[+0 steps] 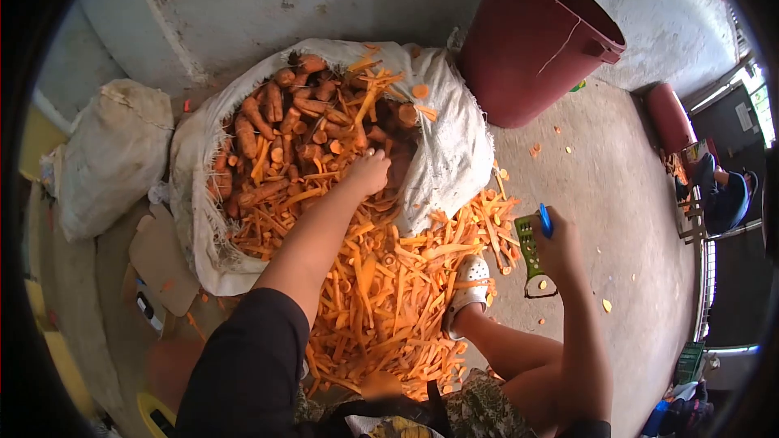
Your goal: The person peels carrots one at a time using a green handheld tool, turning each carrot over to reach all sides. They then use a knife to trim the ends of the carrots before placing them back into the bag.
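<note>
My left hand [371, 172] reaches into the open white sack [450, 142], over the whole carrots [272, 109] and cut strips inside. Its fingers are curled in at the carrots; I cannot tell what they hold. Out to the right, my right hand [560, 239] grips a green hand slicer [529, 251] with holes in its flat body and a frame-like opening at the lower end. A bright blue part [545, 221] shows by the fingers. Below the sack, a large heap of orange carrot strips [381, 300] spreads between my legs.
A tall dark red bin [527, 40] stands against the wall behind the sack. Another filled white sack [118, 158] leans at the left, near a flat piece of cardboard [165, 255]. My foot in a white clog [468, 296] rests beside the heap. A seated person [726, 203] is at the far right.
</note>
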Available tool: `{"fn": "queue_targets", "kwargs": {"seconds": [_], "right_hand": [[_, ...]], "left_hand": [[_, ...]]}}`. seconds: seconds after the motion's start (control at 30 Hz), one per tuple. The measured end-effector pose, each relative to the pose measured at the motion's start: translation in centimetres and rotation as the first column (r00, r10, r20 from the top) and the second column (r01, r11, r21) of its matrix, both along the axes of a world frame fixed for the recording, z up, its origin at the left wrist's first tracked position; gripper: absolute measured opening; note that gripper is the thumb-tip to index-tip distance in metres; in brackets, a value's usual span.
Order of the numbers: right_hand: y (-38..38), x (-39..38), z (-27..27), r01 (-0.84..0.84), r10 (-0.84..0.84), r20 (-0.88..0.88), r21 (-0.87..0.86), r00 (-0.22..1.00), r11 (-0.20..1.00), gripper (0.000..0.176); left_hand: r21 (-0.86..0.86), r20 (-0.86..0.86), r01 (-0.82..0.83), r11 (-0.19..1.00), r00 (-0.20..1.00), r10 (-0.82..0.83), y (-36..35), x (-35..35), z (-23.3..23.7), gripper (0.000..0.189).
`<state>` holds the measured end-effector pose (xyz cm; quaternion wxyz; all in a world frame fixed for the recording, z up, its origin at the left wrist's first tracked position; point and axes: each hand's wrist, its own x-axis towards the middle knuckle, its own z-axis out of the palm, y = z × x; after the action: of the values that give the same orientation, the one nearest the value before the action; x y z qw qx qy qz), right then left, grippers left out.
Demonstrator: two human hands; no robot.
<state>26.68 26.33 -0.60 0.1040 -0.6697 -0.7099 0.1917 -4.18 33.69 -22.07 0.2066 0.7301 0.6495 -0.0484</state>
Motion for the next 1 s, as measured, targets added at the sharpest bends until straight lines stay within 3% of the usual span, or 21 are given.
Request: {"fn": "queue_targets", "kwargs": {"seconds": [0.17, 0.27, 0.3, 0.33, 0.37, 0.4, 0.43, 0.5, 0.53, 0.6, 0.63, 0.8, 0.87, 0.93, 1.0], "right_hand": [[0.7, 0.4, -0.4, 0.004, -0.003, 0.047, -0.029, 0.999, 1.000, 0.013], [1.0, 1.5, -1.5, 0.027, -0.023, 0.079, -0.048, 0.997, 0.998, 0.014], [1.0, 1.8, -1.8, 0.037, -0.032, 0.093, -0.052, 0.995, 0.998, 0.014], [1.0, 1.9, -2.0, 0.041, -0.035, 0.097, -0.060, 0.995, 0.997, 0.014], [1.0, 2.0, -2.2, 0.051, -0.046, 0.091, -0.060, 0.995, 0.997, 0.015], [0.9, 2.0, -2.2, 0.059, -0.054, 0.085, -0.062, 0.995, 0.996, 0.015], [0.7, 1.8, -2.1, 0.059, -0.053, 0.087, -0.067, 0.995, 0.996, 0.015], [0.3, 1.0, -1.4, 0.035, -0.029, 0.061, -0.106, 0.998, 0.994, 0.018], [0.1, 0.6, -0.9, 0.034, -0.028, 0.060, -0.103, 0.998, 0.994, 0.018], [-0.3, 0.0, 0.0, -0.029, 0.023, -0.050, -0.120, 0.998, 0.992, 0.021], [-0.3, 0.4, -0.2, -0.046, 0.037, -0.074, -0.126, 0.997, 0.991, 0.022], [-0.5, 0.5, 0.4, -0.131, 0.130, -0.056, -0.009, 0.990, 0.991, 0.017], [-0.5, 1.1, -0.2, -0.144, 0.144, -0.033, -0.011, 0.989, 0.989, 0.017], [-0.6, 1.7, -0.7, -0.128, 0.125, -0.058, -0.035, 0.990, 0.991, 0.017], [-0.7, 1.9, -0.7, -0.123, 0.120, -0.068, -0.033, 0.990, 0.992, 0.018]], "left_hand": [[0.026, -0.132, -0.003, 1.000, 0.991, 0.006, 5.5, 1.0, -2.6, 0.024], [0.093, -0.080, -0.019, 0.995, 0.996, 0.027, 7.4, 1.4, -4.0, 0.025], [0.055, 0.122, -0.216, 0.975, 0.970, 0.209, 8.0, 1.6, -4.1, 0.026], [0.046, 0.124, -0.213, 0.976, 0.971, 0.206, 8.7, 1.4, -4.2, 0.026], [0.096, 0.293, -0.469, 0.878, 0.856, 0.425, 9.3, 1.1, -4.1, 0.029], [0.096, 0.458, -0.696, 0.711, 0.666, 0.589, 9.6, 0.8, -4.3, 0.033], [0.091, 0.456, -0.697, 0.711, 0.664, 0.593, 9.8, 0.5, -4.8, 0.033], [0.471, 0.537, -0.536, 0.700, 0.804, 0.255, 10.1, 0.4, -4.5, 0.047], [0.475, 0.536, -0.536, 0.698, 0.805, 0.253, 10.2, 0.7, -3.7, 0.047], [0.483, 0.230, -0.179, 0.857, 0.970, 0.074, 10.4, 2.2, -1.6, 0.059], [0.432, 0.112, -0.154, 0.889, 0.987, 0.116, 10.4, 2.9, -0.8, 0.062], [0.547, 0.121, -0.184, 0.817, 0.983, 0.140, 12.4, 4.4, -1.1, 0.062], [0.230, 0.269, -0.385, 0.894, 0.908, 0.321, 12.0, 4.6, 0.6, 0.059], [0.174, 0.272, -0.387, 0.906, 0.903, 0.333, 10.8, 5.3, 0.6, 0.055], [0.584, 0.480, -0.569, 0.579, 0.817, 0.318, 9.1, 7.5, -1.5, 0.054]]}}
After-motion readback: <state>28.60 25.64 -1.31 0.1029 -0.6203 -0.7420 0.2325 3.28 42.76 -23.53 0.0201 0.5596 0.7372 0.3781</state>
